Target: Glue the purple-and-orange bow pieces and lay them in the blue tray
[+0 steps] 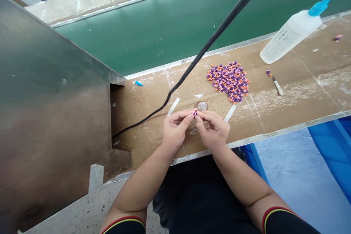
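Note:
Between the fingertips of my left hand [177, 126] and my right hand [214, 128] is a small purple, white and orange piece [194, 113]. Both hands pinch it from either side, above the cardboard-covered bench. Just beyond the fingers sits a small round clear dish [202, 106]. A heap of similar purple and orange pieces [229, 80] lies farther off to the right. Much of the held piece is covered by my fingers, so its exact kind does not show.
A white squeeze bottle [290, 36] with a blue nozzle stands at the right, near a small pale-handled tool [277, 86]. A black cable [197, 56] crosses the view. Metal housing [55, 117] borders the left; a green belt [153, 29] runs behind. A blue cap [138, 83] lies at left.

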Motion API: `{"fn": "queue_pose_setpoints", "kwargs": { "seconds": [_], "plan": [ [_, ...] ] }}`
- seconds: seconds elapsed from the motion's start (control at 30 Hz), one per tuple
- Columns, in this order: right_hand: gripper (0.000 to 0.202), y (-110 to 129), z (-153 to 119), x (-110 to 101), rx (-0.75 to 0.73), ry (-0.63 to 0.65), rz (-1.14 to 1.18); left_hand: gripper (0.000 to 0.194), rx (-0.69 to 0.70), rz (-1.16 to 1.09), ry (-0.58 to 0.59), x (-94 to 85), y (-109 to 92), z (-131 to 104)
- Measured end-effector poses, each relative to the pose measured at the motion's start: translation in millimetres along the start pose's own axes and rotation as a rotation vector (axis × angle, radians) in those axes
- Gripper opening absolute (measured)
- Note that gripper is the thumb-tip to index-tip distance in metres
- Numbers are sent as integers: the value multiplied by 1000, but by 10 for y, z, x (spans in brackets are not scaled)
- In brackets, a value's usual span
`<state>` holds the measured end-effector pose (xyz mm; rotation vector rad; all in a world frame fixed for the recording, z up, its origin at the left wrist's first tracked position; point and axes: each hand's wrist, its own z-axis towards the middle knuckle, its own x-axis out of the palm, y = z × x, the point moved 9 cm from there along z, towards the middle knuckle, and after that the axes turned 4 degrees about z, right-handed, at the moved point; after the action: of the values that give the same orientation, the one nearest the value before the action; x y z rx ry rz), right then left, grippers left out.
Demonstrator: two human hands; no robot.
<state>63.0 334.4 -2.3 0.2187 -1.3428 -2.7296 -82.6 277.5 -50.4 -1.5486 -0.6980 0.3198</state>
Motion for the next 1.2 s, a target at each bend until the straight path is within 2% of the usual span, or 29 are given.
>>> {"fn": "queue_pose_setpoints", "kwargs": {
  "seconds": [0.23,0.53,1.2],
  "plan": [
    [13,-58,-28,-6,51,-4,3,18,107,89,11,35,-139,-33],
    [13,-74,-55,-25,59,-30,53,17,141,88,14,45,-97,-43],
    [12,-109,-60,-19,112,-32,67,31,79,8,-36,53,47,-81]
  ]
}}
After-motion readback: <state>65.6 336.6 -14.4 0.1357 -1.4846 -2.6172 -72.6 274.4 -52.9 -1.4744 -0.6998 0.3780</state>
